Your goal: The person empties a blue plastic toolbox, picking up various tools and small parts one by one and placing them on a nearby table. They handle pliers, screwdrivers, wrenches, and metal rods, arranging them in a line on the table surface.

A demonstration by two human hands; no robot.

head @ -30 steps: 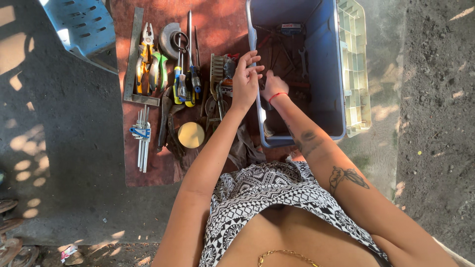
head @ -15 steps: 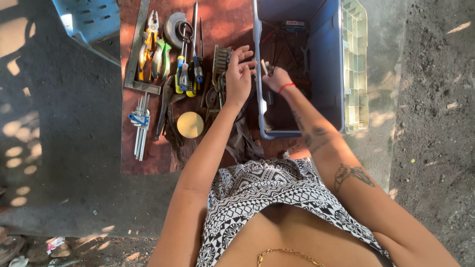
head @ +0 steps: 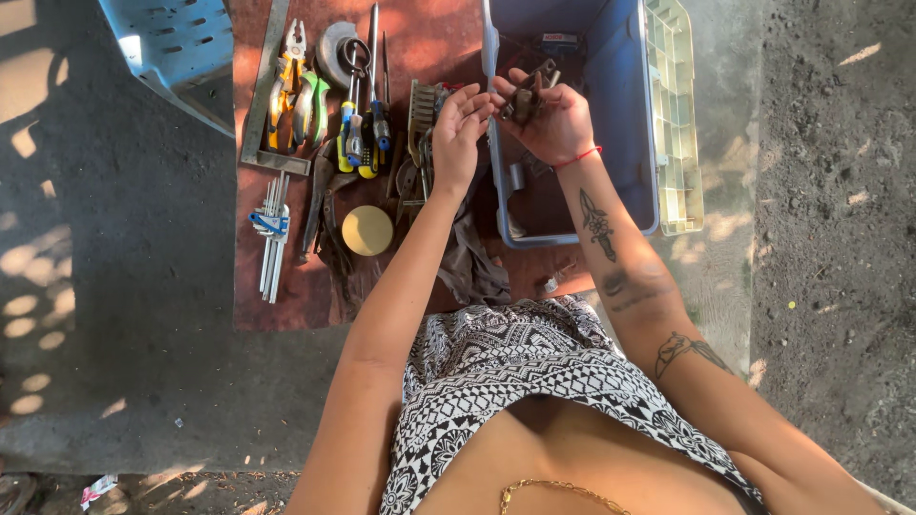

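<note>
Held over the near-left corner of the blue toolbox [head: 630, 143]: right hand [head: 549, 119] curled around small dark metal pieces [head: 528, 95]; left hand [head: 460, 133] spread, palm up, empty, just left of that box, above the wire brush [head: 420, 110].

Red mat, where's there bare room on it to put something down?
Bare mat shows along the top edge between the screwdrivers and the blue bin, and at the lower left corner under the hex keys. The middle is crowded: pliers, wire brush, yellow disc, dark rag.
</note>
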